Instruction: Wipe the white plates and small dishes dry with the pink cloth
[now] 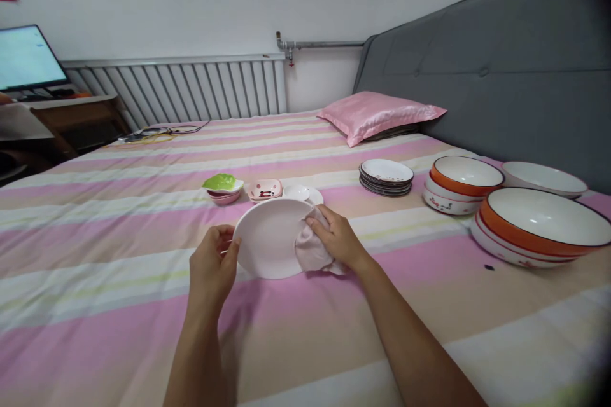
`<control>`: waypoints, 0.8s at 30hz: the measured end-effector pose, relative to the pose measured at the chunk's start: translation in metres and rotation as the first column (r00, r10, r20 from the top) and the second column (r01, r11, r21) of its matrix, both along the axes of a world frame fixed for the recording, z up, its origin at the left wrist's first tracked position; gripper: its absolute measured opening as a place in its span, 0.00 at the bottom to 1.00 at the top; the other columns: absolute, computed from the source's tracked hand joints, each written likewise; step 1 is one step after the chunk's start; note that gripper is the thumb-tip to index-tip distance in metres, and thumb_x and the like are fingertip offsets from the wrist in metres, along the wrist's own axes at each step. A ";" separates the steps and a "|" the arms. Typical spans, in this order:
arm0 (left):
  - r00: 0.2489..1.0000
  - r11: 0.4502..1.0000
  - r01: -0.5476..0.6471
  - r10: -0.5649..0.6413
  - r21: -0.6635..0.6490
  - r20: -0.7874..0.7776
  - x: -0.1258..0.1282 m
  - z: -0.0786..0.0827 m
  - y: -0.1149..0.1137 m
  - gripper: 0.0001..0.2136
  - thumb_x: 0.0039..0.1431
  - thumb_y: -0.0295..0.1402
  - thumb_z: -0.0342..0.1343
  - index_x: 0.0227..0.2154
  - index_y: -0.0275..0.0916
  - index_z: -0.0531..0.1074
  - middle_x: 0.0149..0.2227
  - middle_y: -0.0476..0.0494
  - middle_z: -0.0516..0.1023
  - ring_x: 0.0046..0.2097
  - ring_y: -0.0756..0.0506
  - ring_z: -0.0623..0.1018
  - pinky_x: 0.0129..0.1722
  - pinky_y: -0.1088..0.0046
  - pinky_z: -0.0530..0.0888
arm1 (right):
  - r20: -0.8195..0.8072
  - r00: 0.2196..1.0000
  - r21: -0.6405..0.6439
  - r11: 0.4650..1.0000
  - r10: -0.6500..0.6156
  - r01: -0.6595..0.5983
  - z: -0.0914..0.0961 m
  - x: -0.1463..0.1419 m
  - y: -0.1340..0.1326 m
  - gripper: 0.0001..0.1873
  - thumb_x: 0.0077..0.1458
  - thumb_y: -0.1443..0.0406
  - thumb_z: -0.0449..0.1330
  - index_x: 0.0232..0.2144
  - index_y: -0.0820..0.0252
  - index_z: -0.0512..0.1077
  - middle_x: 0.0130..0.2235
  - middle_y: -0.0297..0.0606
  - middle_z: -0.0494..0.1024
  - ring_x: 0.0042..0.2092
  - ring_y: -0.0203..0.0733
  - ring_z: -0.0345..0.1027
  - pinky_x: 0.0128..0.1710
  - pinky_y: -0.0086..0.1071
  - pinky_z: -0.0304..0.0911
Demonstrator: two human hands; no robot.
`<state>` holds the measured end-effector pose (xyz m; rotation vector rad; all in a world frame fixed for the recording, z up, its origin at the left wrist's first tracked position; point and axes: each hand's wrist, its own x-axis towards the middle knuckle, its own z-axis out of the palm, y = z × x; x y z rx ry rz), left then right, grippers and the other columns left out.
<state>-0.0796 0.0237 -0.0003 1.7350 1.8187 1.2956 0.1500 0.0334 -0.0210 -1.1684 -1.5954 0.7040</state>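
My left hand (212,264) grips the left rim of a pale pink plate (267,235), holding it tilted above the striped bed. My right hand (337,238) presses a pinkish cloth (310,251) against the plate's right side, fingers closed on the cloth. Just behind the plate lie a small white dish (296,192), a pink patterned dish (264,189) and a green leaf-shaped dish (220,182) resting on a pink bowl.
A stack of small plates (386,176) sits to the right, then stacked orange-and-white bowls (464,181), a large orange-rimmed bowl (544,222) and a white bowl (544,178). A pink pillow (379,113), grey headboard (501,70), radiator, cables and a monitor (26,57) lie beyond.
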 end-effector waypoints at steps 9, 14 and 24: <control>0.997 0.995 -0.081 0.080 -0.054 -0.020 0.000 0.000 0.000 0.10 0.47 0.36 0.53 0.33 0.40 0.67 0.33 0.43 0.75 0.32 0.44 0.76 0.30 0.68 0.73 | -0.094 0.995 -0.086 0.995 0.046 -0.054 -0.011 -0.001 0.004 0.09 0.54 0.60 0.52 0.33 0.57 0.68 0.32 0.34 0.73 0.35 0.40 0.66 0.33 0.31 0.60; 0.989 0.990 -0.124 0.118 -0.063 -0.085 -0.003 -0.002 0.000 0.09 0.47 0.36 0.52 0.32 0.41 0.67 0.33 0.43 0.76 0.32 0.44 0.76 0.30 0.68 0.72 | -0.222 0.971 -0.214 0.968 0.085 -0.133 -0.020 -0.006 0.005 0.12 0.51 0.61 0.54 0.39 0.56 0.69 0.39 0.36 0.74 0.39 0.41 0.67 0.36 0.32 0.62; 0.940 0.955 0.047 0.057 -0.292 0.338 0.004 0.000 -0.007 0.19 0.41 0.42 0.60 0.34 0.34 0.72 0.24 0.45 0.75 0.25 0.46 0.74 0.22 0.72 0.70 | -0.437 0.899 -0.283 0.952 -0.017 -0.120 -0.031 -0.013 0.012 0.14 0.50 0.56 0.55 0.36 0.59 0.69 0.35 0.35 0.74 0.36 0.41 0.67 0.35 0.32 0.62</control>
